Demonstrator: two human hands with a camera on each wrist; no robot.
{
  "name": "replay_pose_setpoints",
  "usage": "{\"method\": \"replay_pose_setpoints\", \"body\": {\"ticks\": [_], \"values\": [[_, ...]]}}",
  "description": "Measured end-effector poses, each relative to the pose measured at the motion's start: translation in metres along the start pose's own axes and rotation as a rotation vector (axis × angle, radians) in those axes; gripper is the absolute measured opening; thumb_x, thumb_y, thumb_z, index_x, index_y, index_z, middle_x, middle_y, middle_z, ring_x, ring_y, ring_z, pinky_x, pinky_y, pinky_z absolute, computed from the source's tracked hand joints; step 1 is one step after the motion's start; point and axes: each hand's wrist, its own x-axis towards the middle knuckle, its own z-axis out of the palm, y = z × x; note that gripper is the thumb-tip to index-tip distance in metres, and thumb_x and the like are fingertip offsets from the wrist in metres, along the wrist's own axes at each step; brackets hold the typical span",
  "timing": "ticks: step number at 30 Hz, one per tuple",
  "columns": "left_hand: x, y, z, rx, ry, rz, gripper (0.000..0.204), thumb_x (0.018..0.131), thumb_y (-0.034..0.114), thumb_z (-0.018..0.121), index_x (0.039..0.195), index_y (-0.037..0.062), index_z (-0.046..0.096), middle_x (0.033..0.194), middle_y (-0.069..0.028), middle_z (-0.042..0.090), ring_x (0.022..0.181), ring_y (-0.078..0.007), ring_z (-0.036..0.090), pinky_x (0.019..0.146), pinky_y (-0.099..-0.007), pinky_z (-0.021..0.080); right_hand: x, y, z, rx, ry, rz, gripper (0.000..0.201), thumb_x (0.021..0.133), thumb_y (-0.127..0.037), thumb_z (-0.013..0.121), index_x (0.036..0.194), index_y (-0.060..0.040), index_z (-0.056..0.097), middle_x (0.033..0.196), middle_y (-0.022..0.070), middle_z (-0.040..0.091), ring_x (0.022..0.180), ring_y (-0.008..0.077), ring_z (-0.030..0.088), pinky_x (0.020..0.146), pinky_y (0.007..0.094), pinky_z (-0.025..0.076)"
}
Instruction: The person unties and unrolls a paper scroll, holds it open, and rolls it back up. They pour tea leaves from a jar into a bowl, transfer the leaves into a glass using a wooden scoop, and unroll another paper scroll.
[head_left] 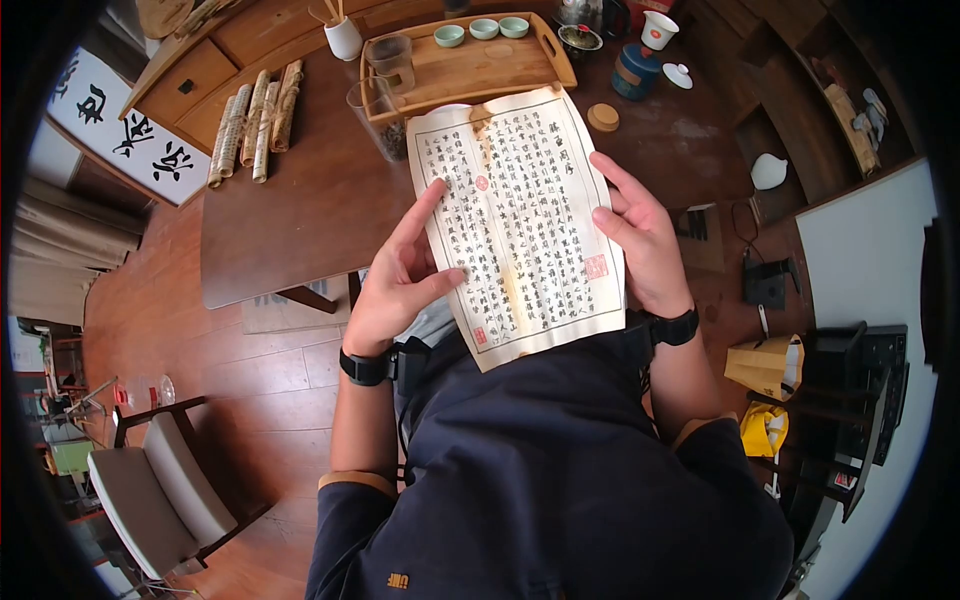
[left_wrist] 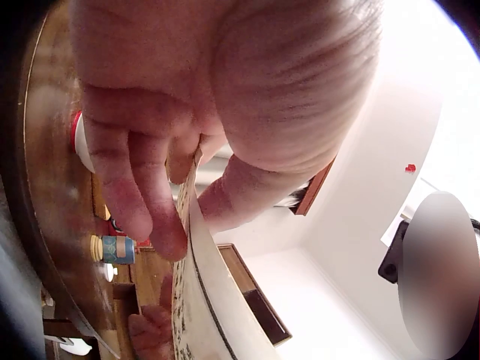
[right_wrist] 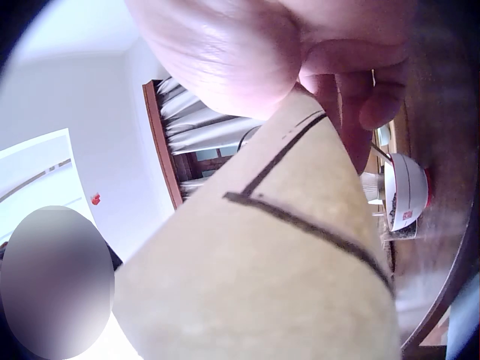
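Observation:
A sheet of aged paper [head_left: 540, 215] with columns of brush calligraphy, a ruled border and red seals is held up before the torso, tilted. My left hand [head_left: 395, 285] grips its left edge, thumb on the written face and fingers on the back. In the left wrist view the sheet [left_wrist: 214, 307] passes edge-on between that thumb and the fingers. My right hand [head_left: 648, 245] pinches the right edge, with its thumb on the front. Close up in the right wrist view, a border corner of the paper [right_wrist: 307, 240] runs up into the right hand [right_wrist: 300, 52].
Behind the paper, a wooden tray [head_left: 470, 82] on the brown table [head_left: 270, 235] bears green cups and a glass. Several rolled scrolls [head_left: 258, 125] lie at the left. A blue canister [head_left: 635, 72] and a wooden lid [head_left: 603, 117] stand right; a chair [head_left: 165, 490] is lower left.

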Motion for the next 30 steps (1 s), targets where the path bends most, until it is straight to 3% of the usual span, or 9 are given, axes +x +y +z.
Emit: {"method": "replay_pose_setpoints", "body": {"ticks": [12,14,20,21,23,30], "values": [[0.0012,-0.0005,-0.0033,-0.011,-0.025,-0.027,0.098,0.079,-0.016,0.068,0.161,0.0001,0.017,0.161,-0.0167,0.034,0.142,-0.0232,0.044,0.116,-0.0364,0.035,0.0033,0.0022,-0.0033,0.0,0.031,-0.005,0.053,0.099,0.001,0.054,0.15,0.0027,0.042,0.124,0.0136,0.069,0.109,0.0129,0.064,0.097,0.0273,0.049],[0.002,-0.0041,-0.0053,0.021,-0.06,0.008,0.095,0.084,-0.019,0.064,0.163,0.0046,0.015,0.155,-0.0133,0.044,0.126,-0.0157,0.056,0.102,-0.0297,0.048,0.0033,0.003,-0.0057,0.009,0.038,0.0,0.053,0.099,0.001,0.054,0.15,0.0025,0.042,0.124,0.0136,0.068,0.109,0.0129,0.064,0.097,0.0272,0.049],[0.0028,-0.0027,-0.0045,0.029,-0.058,-0.005,0.095,0.085,-0.019,0.064,0.163,0.0047,0.015,0.155,-0.0136,0.042,0.124,-0.016,0.058,0.101,-0.0294,0.048,0.0043,0.0059,-0.0077,0.023,0.049,-0.004,0.051,0.099,0.002,0.054,0.149,0.0017,0.045,0.124,0.0138,0.069,0.108,0.013,0.065,0.096,0.0273,0.049],[0.0029,-0.0012,-0.0034,0.029,-0.058,-0.005,0.095,0.085,-0.019,0.064,0.163,0.0047,0.015,0.155,-0.0136,0.042,0.124,-0.016,0.058,0.101,-0.0294,0.048,0.0044,0.0057,-0.0072,0.023,0.049,-0.004,0.051,0.099,0.002,0.054,0.149,0.0017,0.045,0.124,0.0138,0.069,0.108,0.013,0.065,0.096,0.0273,0.049],[0.0027,0.0019,-0.0007,0.0,-0.04,-0.041,0.099,0.079,-0.017,0.066,0.162,0.002,0.016,0.161,-0.0154,0.034,0.139,-0.0212,0.047,0.112,-0.0342,0.041,0.0045,0.005,-0.006,0.035,0.074,0.002,0.049,0.099,0.001,0.054,0.148,0.0015,0.047,0.125,0.0143,0.069,0.109,0.0134,0.065,0.095,0.0274,0.05],[0.0042,0.0011,-0.0013,0.006,-0.049,-0.04,0.099,0.079,-0.017,0.066,0.162,0.0019,0.016,0.161,-0.0152,0.034,0.139,-0.0209,0.046,0.112,-0.0338,0.041,0.0046,0.0067,-0.0072,0.054,0.085,0.0,0.046,0.1,0.002,0.052,0.146,0.002,0.05,0.126,0.0149,0.068,0.109,0.0143,0.066,0.096,0.0275,0.051]]}}
